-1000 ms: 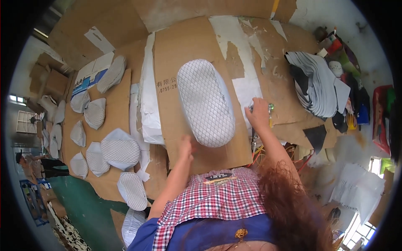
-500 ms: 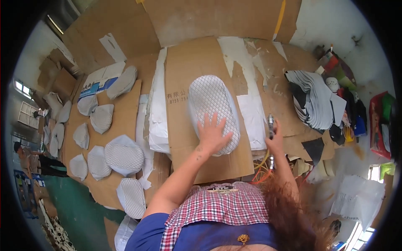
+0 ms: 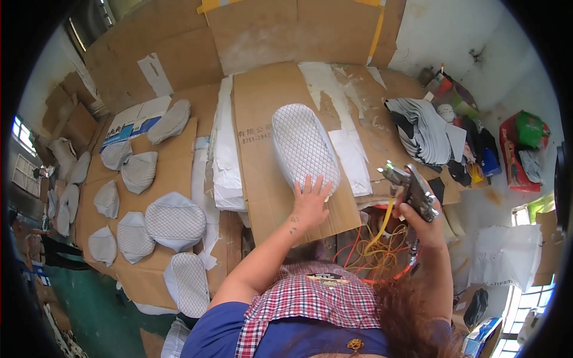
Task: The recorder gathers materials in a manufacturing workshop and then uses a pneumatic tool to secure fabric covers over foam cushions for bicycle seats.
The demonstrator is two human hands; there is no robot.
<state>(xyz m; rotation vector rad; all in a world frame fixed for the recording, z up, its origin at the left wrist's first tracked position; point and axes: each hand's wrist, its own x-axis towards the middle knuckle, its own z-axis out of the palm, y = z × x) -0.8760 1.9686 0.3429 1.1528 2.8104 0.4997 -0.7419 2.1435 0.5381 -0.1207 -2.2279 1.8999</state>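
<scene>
A grey, diamond-quilted oblong cover (image 3: 303, 140) lies on a cardboard sheet (image 3: 262, 197) in front of me. My left hand (image 3: 310, 206) rests on its near end with the fingers spread. To the right, my right hand (image 3: 422, 224) is wrapped round the handle of a metal spray gun (image 3: 416, 191), held up off the table with its nose toward the upper left. A yellow hose (image 3: 381, 230) hangs close by the gun; where it joins is hard to see.
Several similar quilted pieces (image 3: 175, 222) lie on cardboard at the left. A stack of grey cut sheets (image 3: 418, 134) sits at the far right, near a red bag (image 3: 516, 161). Tangled orange and yellow hoses (image 3: 364, 253) hang below the table edge. Cardboard panels (image 3: 292, 36) stand behind.
My right hand has brought the spray gun up and to the right, its nose now turned toward the upper left. My left hand has slid toward the cover's near end. The view has shifted slightly.
</scene>
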